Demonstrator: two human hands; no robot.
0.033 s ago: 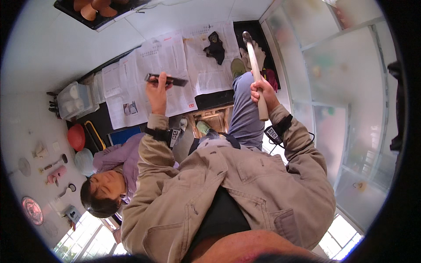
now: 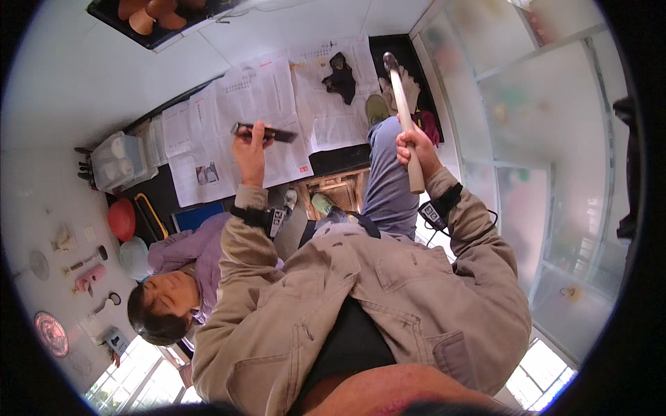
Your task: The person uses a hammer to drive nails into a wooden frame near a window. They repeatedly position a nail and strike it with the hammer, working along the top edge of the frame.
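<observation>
My left hand is closed around a dark, flat bar-like object, held up over the newspaper; what exactly it is I cannot make out. My right hand grips the pale wooden handle of a hammer. The hammer is raised, its metal head at the far end and the handle's butt below my fist. Beyond the two hands, sheets of newspaper cover much of a black bench top. On the sheets, left of the hammer head, lies a crumpled black cloth-like item.
To the left sit a clear plastic box, a red bowl and a yellow-handled tool. A person in a purple top is close on my left. A wooden stool stands below the bench; frosted panels rise at the right.
My left hand, with the dark bar, has come slightly nearer to me. The right hand and the hammer have barely moved.
</observation>
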